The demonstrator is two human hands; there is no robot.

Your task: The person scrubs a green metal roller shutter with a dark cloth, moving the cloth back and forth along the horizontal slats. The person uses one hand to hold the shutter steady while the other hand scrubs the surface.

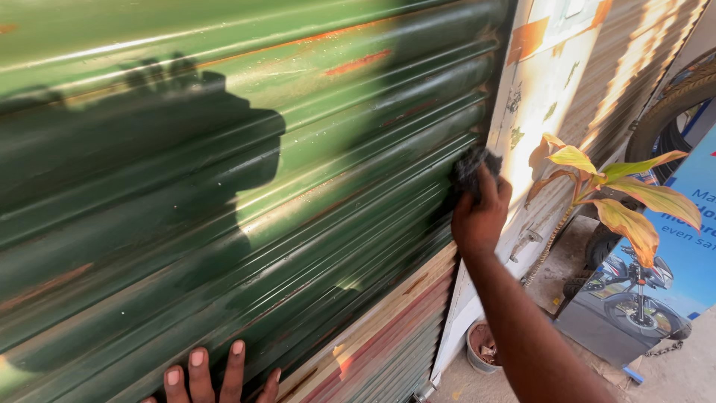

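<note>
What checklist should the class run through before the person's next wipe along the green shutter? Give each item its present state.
1. Right hand grips the dark cloth: ok.
2. Cloth pressed against the green shutter: ok.
3. Left hand braced flat on the shutter's lower slats: ok, though only the fingers show.
4. Shutter surface clean: not ok, rusty streaks and scuffs show.
5. Potted plant clear of the wiping arm: ok, it stands apart to the right.
6. Cloth wet or dry: cannot tell.
</note>
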